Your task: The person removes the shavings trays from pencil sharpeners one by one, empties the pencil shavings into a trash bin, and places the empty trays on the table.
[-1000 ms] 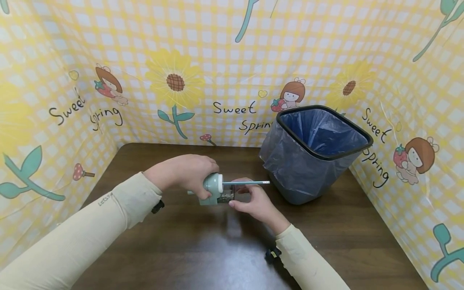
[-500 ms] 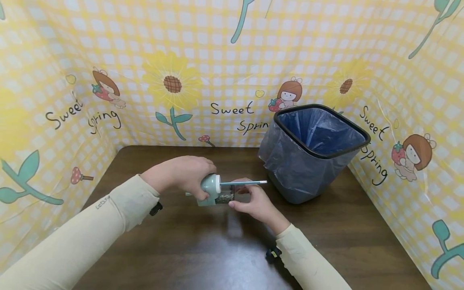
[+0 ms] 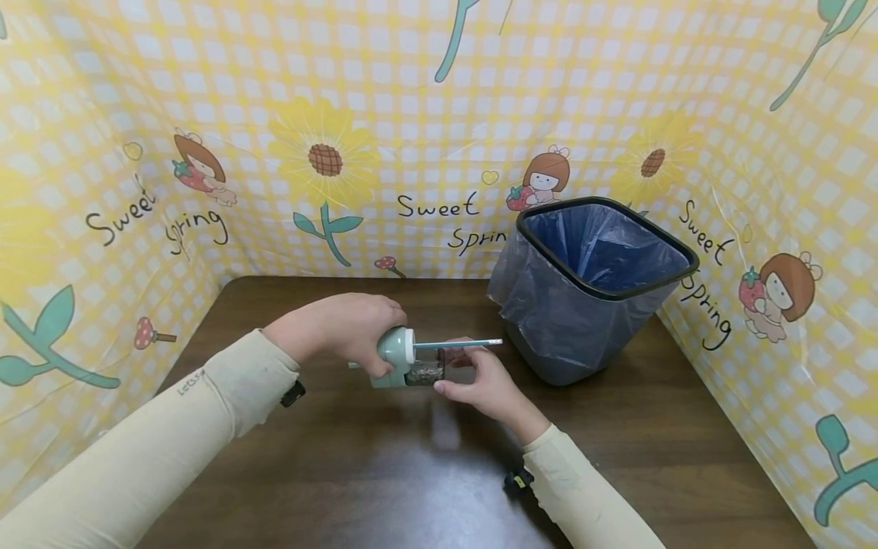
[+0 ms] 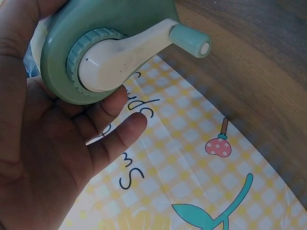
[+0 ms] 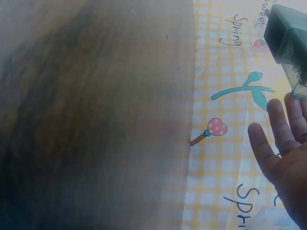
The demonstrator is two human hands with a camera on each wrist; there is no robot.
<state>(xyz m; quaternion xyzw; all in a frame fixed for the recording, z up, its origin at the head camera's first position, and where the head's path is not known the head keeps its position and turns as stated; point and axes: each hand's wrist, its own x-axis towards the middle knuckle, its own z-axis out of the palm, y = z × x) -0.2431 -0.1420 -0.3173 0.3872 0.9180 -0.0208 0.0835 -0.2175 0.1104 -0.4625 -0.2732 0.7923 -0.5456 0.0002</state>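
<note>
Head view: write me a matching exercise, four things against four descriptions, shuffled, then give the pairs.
Things:
1. Sharpener
2. Pencil
3. Drawer
4. Bin

Descriptions:
A. See-through, with dark bits inside
B. Black-rimmed, with a bag over its sides
C. Pale green, gripped by the left hand
D. Thin and blue, jutting from a white ring

Pairs: 1-C, 2-D, 3-A, 4-B
</note>
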